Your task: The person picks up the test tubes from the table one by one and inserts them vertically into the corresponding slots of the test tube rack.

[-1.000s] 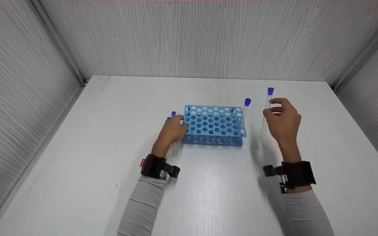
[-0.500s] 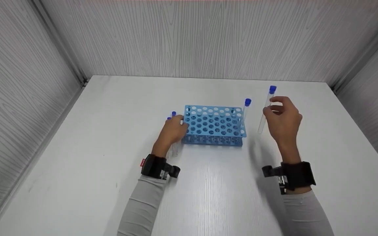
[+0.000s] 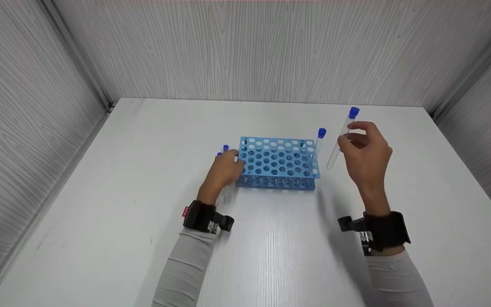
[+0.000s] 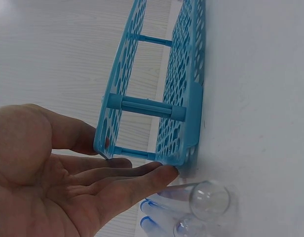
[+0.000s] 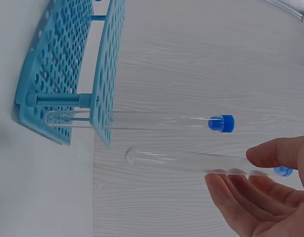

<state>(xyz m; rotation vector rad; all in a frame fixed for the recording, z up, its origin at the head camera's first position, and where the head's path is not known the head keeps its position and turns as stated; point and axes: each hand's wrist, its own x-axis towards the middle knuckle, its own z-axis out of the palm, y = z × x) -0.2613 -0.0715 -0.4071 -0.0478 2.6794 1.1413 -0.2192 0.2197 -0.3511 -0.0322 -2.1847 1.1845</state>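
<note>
While the left hand [image 3: 224,169] pinches the blue rack [image 3: 275,157] mid-frame, the right hand [image 3: 368,155] has got a tilted capped tube [image 3: 334,156] pinched right of centre, just off the rack. Second tube [image 3: 318,147] pokes up at frame-right of it.

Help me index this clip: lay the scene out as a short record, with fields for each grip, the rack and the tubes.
Left grip: holds the left end of the blue rack
Right grip: pinches a tilted tube, clear of the rack
Rack: stands on the white table
Racked tube: in a hole at the right end
Loose tubes: at least two beside the rack's left end, partly hidden
Visible caps: blue
</note>
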